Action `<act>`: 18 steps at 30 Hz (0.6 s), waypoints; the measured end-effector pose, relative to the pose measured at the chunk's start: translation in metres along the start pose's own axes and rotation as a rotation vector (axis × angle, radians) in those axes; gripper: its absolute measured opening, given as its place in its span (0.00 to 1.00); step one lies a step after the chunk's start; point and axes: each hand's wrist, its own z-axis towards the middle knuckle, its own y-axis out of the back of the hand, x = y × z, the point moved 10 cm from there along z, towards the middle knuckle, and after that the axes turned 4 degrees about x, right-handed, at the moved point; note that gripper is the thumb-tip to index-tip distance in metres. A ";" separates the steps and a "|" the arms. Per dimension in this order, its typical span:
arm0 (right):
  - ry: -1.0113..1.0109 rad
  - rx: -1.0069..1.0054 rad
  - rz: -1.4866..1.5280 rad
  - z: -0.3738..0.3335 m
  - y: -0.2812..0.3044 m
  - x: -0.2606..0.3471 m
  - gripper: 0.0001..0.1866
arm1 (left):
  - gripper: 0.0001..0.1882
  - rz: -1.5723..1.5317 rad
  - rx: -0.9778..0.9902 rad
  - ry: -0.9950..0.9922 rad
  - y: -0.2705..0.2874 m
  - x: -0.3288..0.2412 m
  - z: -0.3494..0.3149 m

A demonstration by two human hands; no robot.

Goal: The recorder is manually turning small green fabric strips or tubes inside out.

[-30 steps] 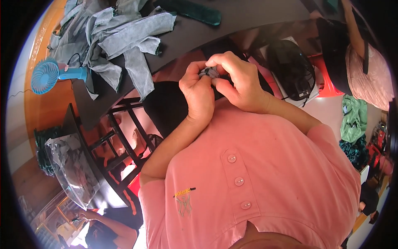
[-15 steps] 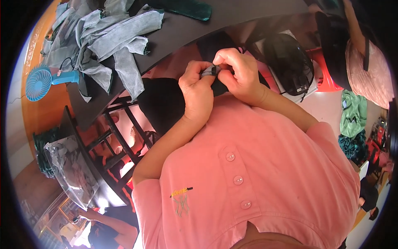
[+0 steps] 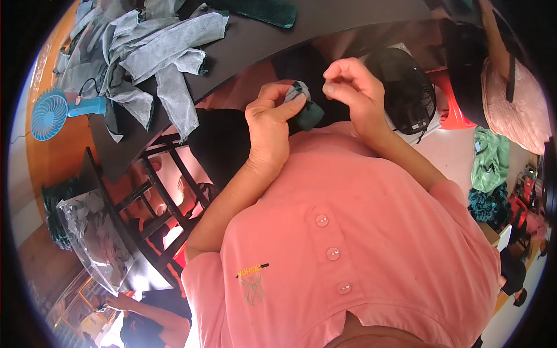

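Pinched between the thumb and fingers of my left hand (image 3: 268,124) is a small bunched piece of dark green fabric (image 3: 310,116) with a pale grey side showing. A folded grey part stands up at my left fingertips, and the green part hangs below the thumb. My right hand (image 3: 358,95) is raised a short way to the right, apart from the fabric. Its thumb and forefinger are drawn close together; whatever is between them is too small to make out. Both hands are in front of my chest, near the edge of the dark table (image 3: 243,55).
Grey-backed fabric strips (image 3: 174,52) lie heaped on the table, some overhanging its edge. Beside them is a blue handheld fan (image 3: 51,114). A dark green cloth (image 3: 264,11) lies farther back. A black backpack (image 3: 406,93) rests on a red stool (image 3: 458,107). Other people sit nearby.
My hands were together at the fabric; now my right hand has drawn away to the right and slightly up. More of the green fabric shows below my left thumb.
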 end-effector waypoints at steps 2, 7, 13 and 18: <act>0.018 0.190 -0.010 -0.005 -0.019 0.009 0.13 | 0.07 0.117 0.004 -0.051 0.004 0.004 0.003; -0.103 0.230 0.114 -0.002 -0.047 -0.007 0.17 | 0.09 -0.117 0.001 0.036 -0.002 0.011 0.003; -0.072 0.225 -0.025 0.002 -0.029 -0.011 0.11 | 0.09 -0.201 0.121 0.202 -0.002 0.023 -0.006; 0.023 0.186 -0.142 0.002 -0.034 -0.007 0.11 | 0.11 -0.600 0.205 0.318 -0.016 0.036 -0.009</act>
